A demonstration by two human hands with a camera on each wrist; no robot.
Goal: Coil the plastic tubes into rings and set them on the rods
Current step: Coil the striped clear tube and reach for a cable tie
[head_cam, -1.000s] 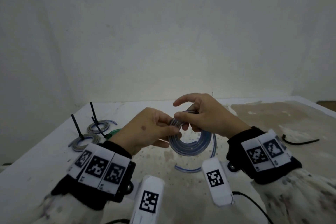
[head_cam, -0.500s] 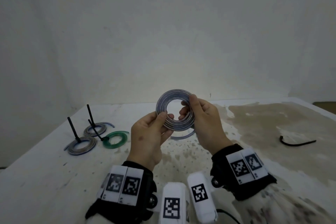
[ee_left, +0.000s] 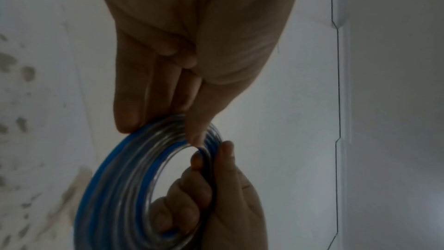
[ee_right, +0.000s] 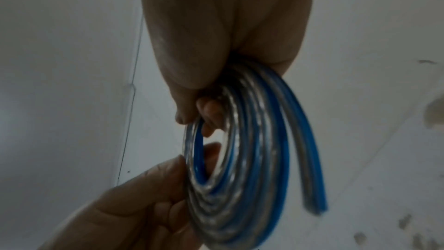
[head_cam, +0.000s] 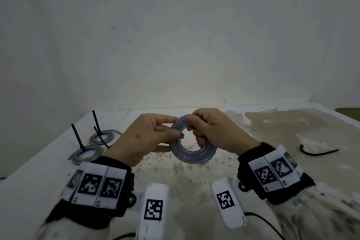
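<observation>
On each wrist I wear a black band (head_cam: 124, 197) with white coded tags (head_cam: 91, 186), a white tagged block (head_cam: 153, 210) below, and pale speckled sleeves (head_cam: 321, 214).

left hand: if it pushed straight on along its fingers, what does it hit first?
Likely the right hand, just past the coiled tube that the left hand pinches; both grip that coil. Depth is unclear.

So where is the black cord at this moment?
In the head view the black cord lies on the table at the far right, on the stained patch, apart from both hands and just beyond the right hand.
</observation>
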